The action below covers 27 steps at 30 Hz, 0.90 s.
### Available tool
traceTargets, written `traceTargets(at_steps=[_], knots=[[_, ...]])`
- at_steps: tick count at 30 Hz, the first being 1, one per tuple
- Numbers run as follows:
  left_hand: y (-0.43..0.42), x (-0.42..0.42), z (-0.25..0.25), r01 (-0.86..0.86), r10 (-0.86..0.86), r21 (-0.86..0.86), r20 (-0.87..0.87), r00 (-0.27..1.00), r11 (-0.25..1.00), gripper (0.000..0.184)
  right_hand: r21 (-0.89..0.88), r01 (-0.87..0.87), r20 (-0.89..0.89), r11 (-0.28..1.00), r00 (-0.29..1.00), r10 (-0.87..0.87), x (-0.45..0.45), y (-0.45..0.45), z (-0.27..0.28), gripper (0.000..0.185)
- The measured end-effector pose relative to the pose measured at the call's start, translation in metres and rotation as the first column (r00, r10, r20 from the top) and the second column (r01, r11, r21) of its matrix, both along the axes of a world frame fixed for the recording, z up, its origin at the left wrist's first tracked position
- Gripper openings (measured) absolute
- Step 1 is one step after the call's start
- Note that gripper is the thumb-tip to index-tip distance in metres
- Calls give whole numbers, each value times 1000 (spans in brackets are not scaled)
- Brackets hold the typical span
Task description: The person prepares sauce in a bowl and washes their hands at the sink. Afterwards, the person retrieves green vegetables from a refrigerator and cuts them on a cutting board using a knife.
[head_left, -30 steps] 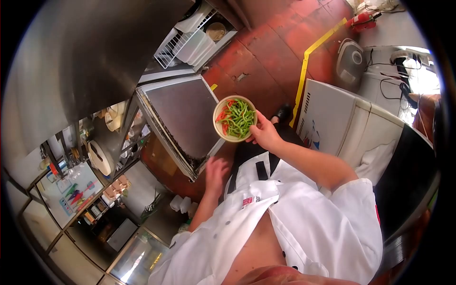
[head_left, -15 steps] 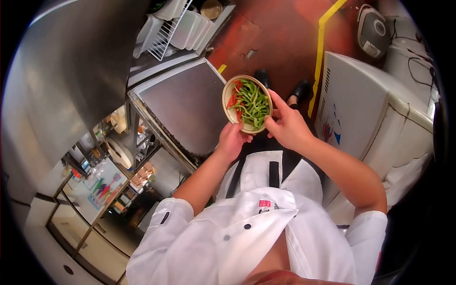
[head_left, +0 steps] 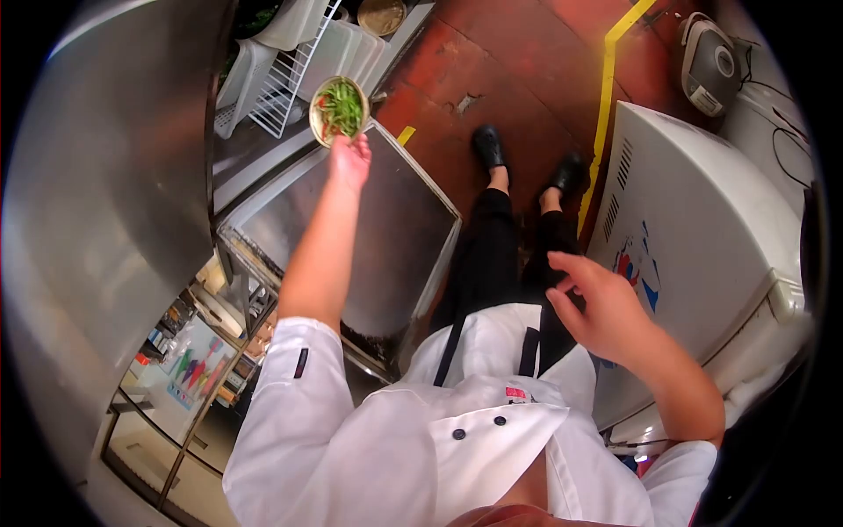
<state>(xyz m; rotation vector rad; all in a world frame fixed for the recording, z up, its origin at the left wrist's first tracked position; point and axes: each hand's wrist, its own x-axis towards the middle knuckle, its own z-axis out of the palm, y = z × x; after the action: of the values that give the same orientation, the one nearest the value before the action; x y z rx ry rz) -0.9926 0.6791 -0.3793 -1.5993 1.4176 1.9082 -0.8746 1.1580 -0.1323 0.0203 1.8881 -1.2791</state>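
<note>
bowl [head_left: 316, 125], round and cream-coloured, is gripped at its near edge by the bare left hand [head_left: 351, 160]. it is filled with slender, glossy green vegetable strips [head_left: 346, 107] in a loose tangle, and some red strips [head_left: 324, 103] are seen towards its left side. it is held out beside the white wire rack [head_left: 274, 105], near the upper corner of the open, metal-panelled door [head_left: 391, 228]. the bare right hand [head_left: 606, 309] is held empty, thumb and bent fingers apart.
</note>
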Motion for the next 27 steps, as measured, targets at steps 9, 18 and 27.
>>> traceTargets(at_steps=[9, 18, 27], knots=[[-89, -118, -120, -205, 186, -88, -192, 964, 975, 33, 108, -40, 104, 993, 994, 29, -3, -6, -43, 39], [-68, -78, -121, 27, -39, -84, -145, 989, 996, 50, 141, 84, 220, 986, 969, -114, 1, -1, -59, 34], [72, 90, 173, 380, -967, -921, 166, 195, -82, 44, 242, -51, 103, 969, 994, 26, 18, 4, -63, 35]])
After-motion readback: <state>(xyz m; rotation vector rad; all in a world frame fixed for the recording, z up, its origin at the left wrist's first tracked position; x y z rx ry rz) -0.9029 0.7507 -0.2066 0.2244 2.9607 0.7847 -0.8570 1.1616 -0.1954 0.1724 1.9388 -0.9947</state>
